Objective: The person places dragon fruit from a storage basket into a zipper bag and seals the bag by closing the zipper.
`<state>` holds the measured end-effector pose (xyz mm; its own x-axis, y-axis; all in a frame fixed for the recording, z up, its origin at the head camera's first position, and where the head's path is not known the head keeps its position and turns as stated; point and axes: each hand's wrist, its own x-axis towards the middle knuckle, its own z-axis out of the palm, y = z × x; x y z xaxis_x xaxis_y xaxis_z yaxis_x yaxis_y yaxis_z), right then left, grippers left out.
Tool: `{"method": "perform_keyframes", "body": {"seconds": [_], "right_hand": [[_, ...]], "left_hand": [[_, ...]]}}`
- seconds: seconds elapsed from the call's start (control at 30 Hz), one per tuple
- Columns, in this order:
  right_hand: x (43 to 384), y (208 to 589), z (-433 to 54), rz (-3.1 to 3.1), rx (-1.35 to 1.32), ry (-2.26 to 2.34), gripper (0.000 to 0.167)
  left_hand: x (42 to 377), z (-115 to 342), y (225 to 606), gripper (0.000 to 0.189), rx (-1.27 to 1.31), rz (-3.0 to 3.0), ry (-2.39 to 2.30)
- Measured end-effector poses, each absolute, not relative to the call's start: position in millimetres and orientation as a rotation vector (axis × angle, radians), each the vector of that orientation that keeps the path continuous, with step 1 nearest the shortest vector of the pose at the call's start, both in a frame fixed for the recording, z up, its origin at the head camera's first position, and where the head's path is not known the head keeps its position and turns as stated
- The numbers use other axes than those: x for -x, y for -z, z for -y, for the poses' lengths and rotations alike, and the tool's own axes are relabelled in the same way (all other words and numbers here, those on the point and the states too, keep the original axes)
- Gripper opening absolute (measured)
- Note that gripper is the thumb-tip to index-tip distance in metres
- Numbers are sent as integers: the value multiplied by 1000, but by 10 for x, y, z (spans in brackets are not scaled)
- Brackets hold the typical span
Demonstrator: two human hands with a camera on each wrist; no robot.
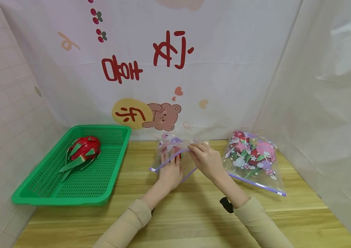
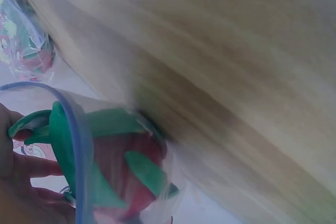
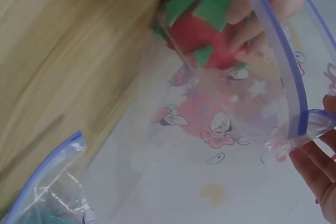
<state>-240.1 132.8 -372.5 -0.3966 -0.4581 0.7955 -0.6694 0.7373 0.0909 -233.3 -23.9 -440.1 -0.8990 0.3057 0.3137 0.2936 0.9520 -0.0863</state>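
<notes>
A clear zip bag (image 1: 189, 168) with a purple seal and printed cartoons is held up at the centre of the table. My left hand (image 1: 170, 174) reaches through its mouth and grips a red dragon fruit with green scales (image 2: 128, 156) inside the bag. In the right wrist view, the fingers lie against the fruit's red side. At the corner of the bag's mouth, my right hand (image 1: 208, 160) pinches the purple-edged plastic and keeps the opening spread. Part of the fruit is hidden behind the printed plastic and the left hand.
On the left stands a green perforated basket (image 1: 54, 200) with another dragon fruit (image 1: 88, 148) in it. A second printed zip bag (image 1: 256, 160), with red and green contents, lies to the right. White cloth (image 1: 225, 86) rises behind the wooden table (image 1: 191, 220) and along both sides.
</notes>
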Motion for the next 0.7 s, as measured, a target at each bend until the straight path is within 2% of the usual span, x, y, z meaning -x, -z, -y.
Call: {"method": "perform_keyframes", "body": {"seconds": [0.3,0.7], "right_hand": [[2391,3746,-1329,2086,-861,-341,13],[2354,3605,-1244,2035,-856,-362,12]], "left_hand": [[2420,256,4471,60,445,2772,-68],[2514,200,4292,57,403,2920,-139]]}}
